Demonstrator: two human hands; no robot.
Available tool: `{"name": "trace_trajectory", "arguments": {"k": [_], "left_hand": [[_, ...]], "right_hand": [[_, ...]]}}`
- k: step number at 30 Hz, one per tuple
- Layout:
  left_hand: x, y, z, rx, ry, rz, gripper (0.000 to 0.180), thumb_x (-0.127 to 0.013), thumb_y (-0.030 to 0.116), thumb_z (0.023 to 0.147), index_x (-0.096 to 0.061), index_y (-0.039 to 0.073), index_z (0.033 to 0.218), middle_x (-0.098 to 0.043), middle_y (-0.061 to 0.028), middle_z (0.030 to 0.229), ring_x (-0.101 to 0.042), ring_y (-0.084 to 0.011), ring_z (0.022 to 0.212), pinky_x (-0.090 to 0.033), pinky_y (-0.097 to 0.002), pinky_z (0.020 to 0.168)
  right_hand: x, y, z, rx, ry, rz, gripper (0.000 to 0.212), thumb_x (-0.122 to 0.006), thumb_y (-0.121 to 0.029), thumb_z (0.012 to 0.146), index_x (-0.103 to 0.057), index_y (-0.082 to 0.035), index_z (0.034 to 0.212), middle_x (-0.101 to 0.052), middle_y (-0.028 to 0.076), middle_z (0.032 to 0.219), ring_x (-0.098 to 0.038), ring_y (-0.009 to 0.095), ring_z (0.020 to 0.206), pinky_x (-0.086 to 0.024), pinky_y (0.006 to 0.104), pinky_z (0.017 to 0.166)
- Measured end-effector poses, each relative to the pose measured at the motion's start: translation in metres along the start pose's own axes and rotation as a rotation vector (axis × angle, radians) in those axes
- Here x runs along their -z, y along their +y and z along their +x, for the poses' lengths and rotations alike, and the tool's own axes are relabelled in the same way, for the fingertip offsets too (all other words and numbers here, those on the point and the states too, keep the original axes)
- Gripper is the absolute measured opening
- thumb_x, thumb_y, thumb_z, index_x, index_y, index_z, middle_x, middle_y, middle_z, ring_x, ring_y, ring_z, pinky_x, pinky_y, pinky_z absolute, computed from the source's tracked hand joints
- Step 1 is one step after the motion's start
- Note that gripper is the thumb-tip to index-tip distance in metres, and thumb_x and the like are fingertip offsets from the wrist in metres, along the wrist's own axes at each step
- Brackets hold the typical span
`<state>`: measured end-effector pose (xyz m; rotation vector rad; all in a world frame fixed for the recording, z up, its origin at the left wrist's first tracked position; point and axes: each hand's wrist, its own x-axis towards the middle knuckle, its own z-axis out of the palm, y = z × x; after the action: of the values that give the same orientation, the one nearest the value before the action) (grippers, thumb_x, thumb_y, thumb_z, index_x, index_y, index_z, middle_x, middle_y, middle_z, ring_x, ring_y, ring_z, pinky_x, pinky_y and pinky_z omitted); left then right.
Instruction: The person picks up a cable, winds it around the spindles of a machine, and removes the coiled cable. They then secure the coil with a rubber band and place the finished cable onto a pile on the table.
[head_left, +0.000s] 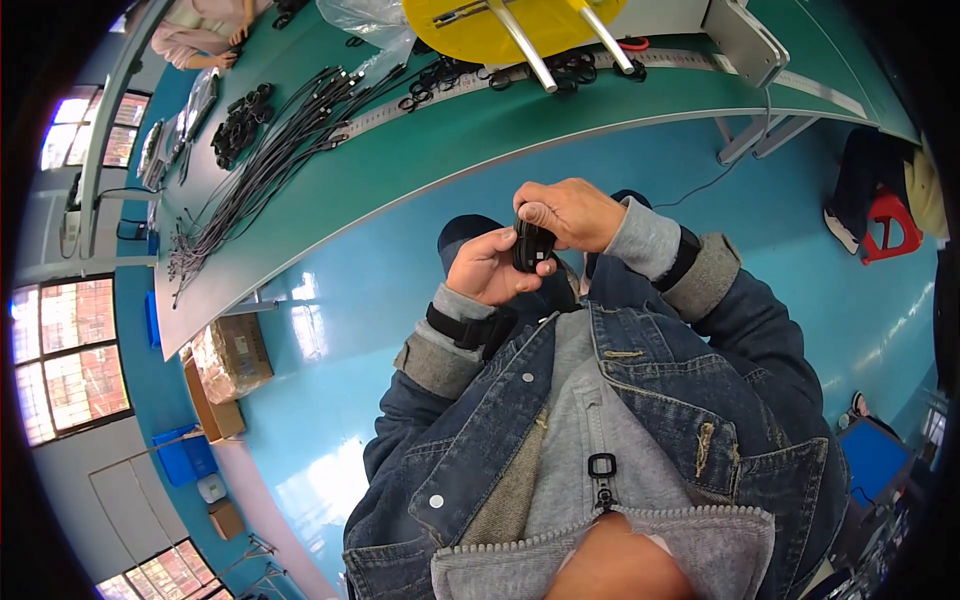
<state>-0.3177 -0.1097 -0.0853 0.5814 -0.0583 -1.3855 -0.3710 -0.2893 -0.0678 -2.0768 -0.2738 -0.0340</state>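
Both my hands are raised in front of my chest, in the gap between my body and the workbench. They hold a coiled black cable (pixel 531 246) with a small white patch at its lower end. My left hand (pixel 487 270) grips the bundle from the left side, thumb and fingers closed on it. From above and to the right, my right hand (pixel 574 213) wraps over the top, its thumb pressed on the coil. Parts of the bundle are hidden behind my fingers. Dark bands circle both my wrists.
On the green workbench (pixel 430 165) lie long loose cables (pixel 275 150), coiled black cables (pixel 240 125), a ruler strip (pixel 700 60) and small black loops (pixel 570 75). A yellow board (pixel 460 25) with metal rods stands behind. Cartons (pixel 240 350) and a red stool (pixel 892 225) are on the floor. Another person works far left.
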Motion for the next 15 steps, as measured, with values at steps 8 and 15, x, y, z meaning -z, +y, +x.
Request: {"name": "trace_trajectory", "arguments": {"k": [8, 15], "left_hand": [[0.008, 0.006, 0.004, -0.02, -0.063, 0.257, 0.042, -0.052, 0.016, 0.078, -0.045, -0.005, 0.114, -0.053, -0.0148, 0.103, -0.051, -0.0202, 0.077, -0.042, -0.0262, 0.052], [0.009, 0.036, 0.001, -0.173, 0.077, 0.04, 0.046, -0.051, 0.032, 0.083, -0.045, -0.004, 0.112, -0.054, -0.0124, 0.093, -0.048, -0.0178, 0.07, -0.038, -0.024, 0.05]], "right_hand": [[0.002, 0.001, 0.002, -0.159, -0.013, 0.064, 0.038, -0.036, -0.038, 0.092, -0.052, -0.005, 0.085, -0.058, 0.013, 0.066, -0.058, 0.033, 0.063, -0.044, 0.0403, 0.056], [-0.013, 0.036, 0.001, -0.168, 0.191, 0.209, 0.027, -0.036, -0.021, 0.092, -0.056, -0.002, 0.095, -0.053, 0.006, 0.068, -0.049, 0.01, 0.058, -0.041, 0.0269, 0.052]]}}
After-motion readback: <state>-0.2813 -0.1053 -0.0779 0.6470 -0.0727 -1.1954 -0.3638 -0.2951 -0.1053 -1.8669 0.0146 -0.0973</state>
